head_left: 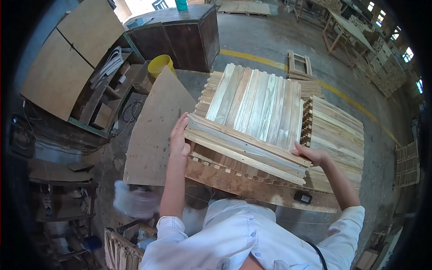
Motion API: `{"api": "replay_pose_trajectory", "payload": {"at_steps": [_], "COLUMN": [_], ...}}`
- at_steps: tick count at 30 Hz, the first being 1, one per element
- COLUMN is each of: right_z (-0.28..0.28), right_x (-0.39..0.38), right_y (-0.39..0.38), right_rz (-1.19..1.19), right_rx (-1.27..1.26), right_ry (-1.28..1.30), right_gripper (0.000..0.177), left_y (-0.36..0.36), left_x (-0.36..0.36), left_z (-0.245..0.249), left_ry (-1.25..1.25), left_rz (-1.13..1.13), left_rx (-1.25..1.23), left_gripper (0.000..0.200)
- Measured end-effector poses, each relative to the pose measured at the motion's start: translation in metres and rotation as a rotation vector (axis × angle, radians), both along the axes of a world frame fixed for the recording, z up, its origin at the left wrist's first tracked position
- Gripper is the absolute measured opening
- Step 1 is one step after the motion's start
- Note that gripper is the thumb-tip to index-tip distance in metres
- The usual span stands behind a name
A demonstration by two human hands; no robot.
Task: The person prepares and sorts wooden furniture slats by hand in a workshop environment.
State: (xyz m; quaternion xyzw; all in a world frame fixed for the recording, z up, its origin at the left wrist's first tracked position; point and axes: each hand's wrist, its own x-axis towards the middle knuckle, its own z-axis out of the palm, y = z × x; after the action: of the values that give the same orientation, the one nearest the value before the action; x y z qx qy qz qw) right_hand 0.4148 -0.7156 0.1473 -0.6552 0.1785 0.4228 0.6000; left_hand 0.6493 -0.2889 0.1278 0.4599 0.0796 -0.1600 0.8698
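Several long wooden strips (pixel 245 150) lie side by side as a bundle between my two hands, slanting down to the right. My left hand (pixel 180 137) is wrapped round their left end. At the right end, my right hand (pixel 311 154) grips them, its thumb on top. Small dark holes show along the strips. Beneath and beyond them lies a stack of slatted wooden panels (pixel 254 101) with notched edges. A second stack of panels (pixel 337 135) is to its right. The undersides of the strips are mostly hidden.
A brown board (pixel 155 130) lies left of the stacks. A small black device (pixel 303 197) sits at the near table edge (pixel 265 191). Further off are a yellow bucket (pixel 160 64), a dark cabinet (pixel 184 40) and a wooden frame (pixel 299 64). A crate (pixel 121 252) stands at lower left.
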Motion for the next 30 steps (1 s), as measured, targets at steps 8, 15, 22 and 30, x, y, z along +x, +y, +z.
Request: {"api": "replay_pose_trajectory", "payload": {"at_steps": [8,15,22,30], "right_z": [0.039,0.031,0.020,0.015], "right_x": [-0.019,-0.033,-0.040,-0.042], "right_y": [0.017,0.029,0.029,0.036], "right_rz": [-0.313,-0.528,-0.552,-0.574], "right_rx": [-0.056,-0.101,-0.115,-0.204], "right_ry": [-0.029,-0.070,-0.122,-0.220], "right_gripper": [0.074,0.058,0.059,0.049], "left_y": [0.004,0.013,0.012,-0.007], "left_x": [-0.005,-0.024,-0.023,-0.019], "left_z": [-0.007,0.005,0.025,0.023], "left_ry": [-0.058,-0.470,-0.588,-0.678], "left_rz": [0.045,0.015,-0.003,0.022], "left_rx": [0.085,0.630,0.792,0.735], "left_gripper": [0.038,0.042,0.026,0.018]}}
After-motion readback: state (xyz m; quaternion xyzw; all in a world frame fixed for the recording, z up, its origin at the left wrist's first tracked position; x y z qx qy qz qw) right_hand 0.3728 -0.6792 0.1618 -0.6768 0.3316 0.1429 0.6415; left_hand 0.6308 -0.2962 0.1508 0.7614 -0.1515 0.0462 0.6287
